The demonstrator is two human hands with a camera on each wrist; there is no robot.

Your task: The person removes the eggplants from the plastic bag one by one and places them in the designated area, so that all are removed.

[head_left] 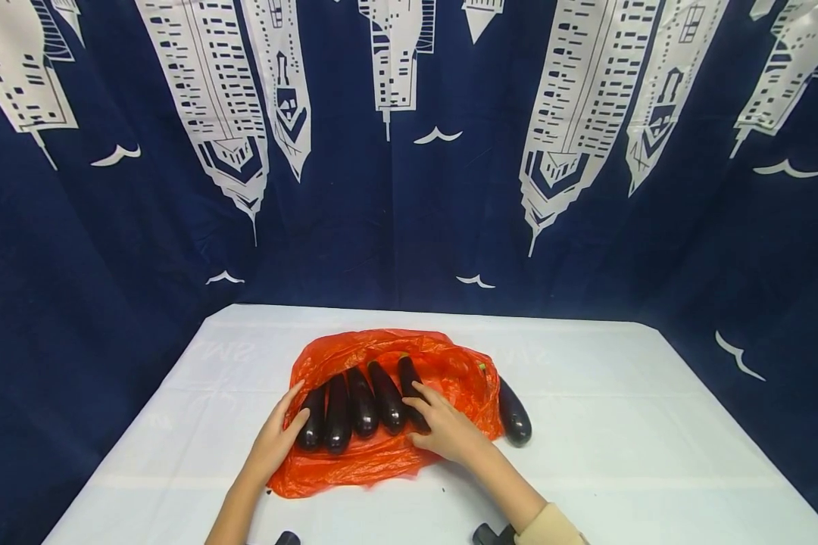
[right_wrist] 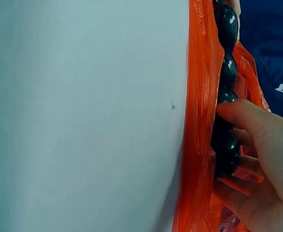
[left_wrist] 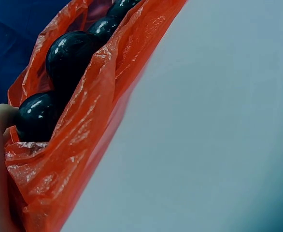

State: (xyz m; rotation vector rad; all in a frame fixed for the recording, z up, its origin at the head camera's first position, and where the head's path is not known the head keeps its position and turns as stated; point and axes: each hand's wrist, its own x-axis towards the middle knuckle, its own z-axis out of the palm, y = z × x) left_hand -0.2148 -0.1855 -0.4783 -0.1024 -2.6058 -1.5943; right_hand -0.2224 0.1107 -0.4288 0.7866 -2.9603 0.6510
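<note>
Several dark, glossy eggplants [head_left: 337, 412] lie side by side in a spread-out red plastic bag [head_left: 341, 477]. My left hand [head_left: 278, 435] is at the bag's left side, with its thumb against the leftmost eggplant [left_wrist: 37, 116] and its fingers along the bag's edge. Over the rightmost eggplant of the row [right_wrist: 226, 157] my right hand [head_left: 450, 428] curves, thumb on the near side and fingers behind it. The right wrist view shows the thumb reaching toward the neighbouring eggplant. Bag folds cover parts of the row in both wrist views.
Another eggplant [head_left: 514, 412] lies at the bag's right edge, its stem end by the red plastic. A white cloth covers the table [head_left: 607, 424]. Behind it hangs a dark blue curtain [head_left: 395, 227] with white building prints.
</note>
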